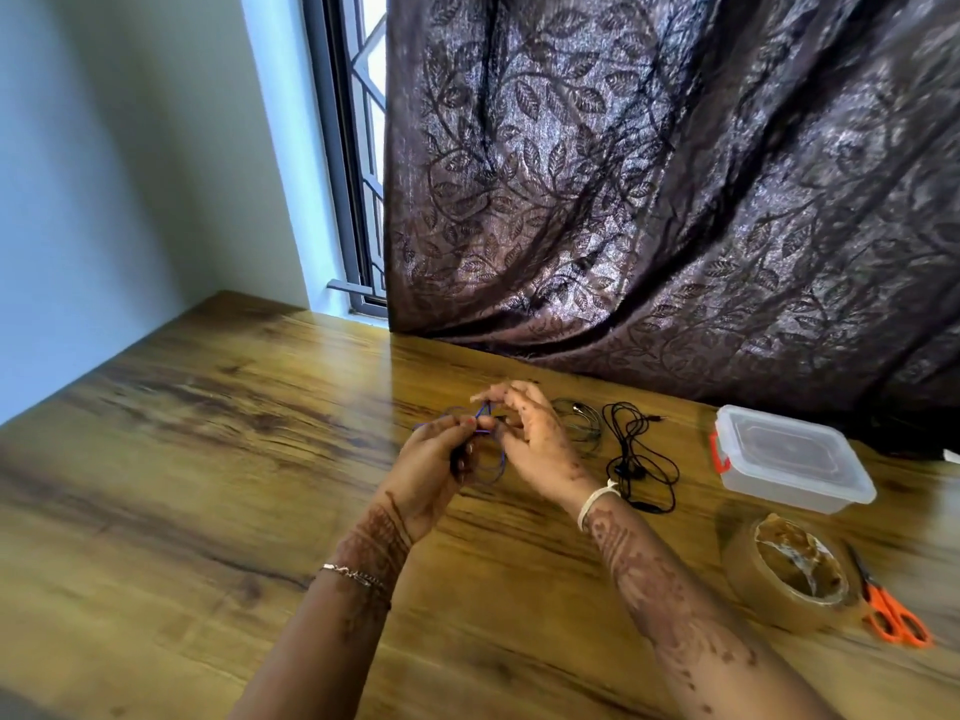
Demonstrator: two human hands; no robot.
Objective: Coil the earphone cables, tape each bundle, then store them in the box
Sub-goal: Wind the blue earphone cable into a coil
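Note:
A blue earphone cable (pixel 493 467) hangs in loose loops between my two hands above the wooden table. My left hand (pixel 434 459) pinches the loops together near the top. My right hand (pixel 530 433) holds a strand of the same cable, its fingers partly spread. To the right lie a grey coiled earphone cable (pixel 582 423) and a black earphone cable (pixel 644 459), loose and untidy. A clear plastic box (pixel 789 459) with an orange latch stands shut at the far right. A roll of brown tape (pixel 789 579) lies near the front right.
Orange-handled scissors (pixel 888 610) lie right of the tape roll. A dark leaf-patterned curtain (pixel 675 200) hangs down onto the table's back edge. The wooden table (pixel 208 485) stretches to the left, ending at a pale wall.

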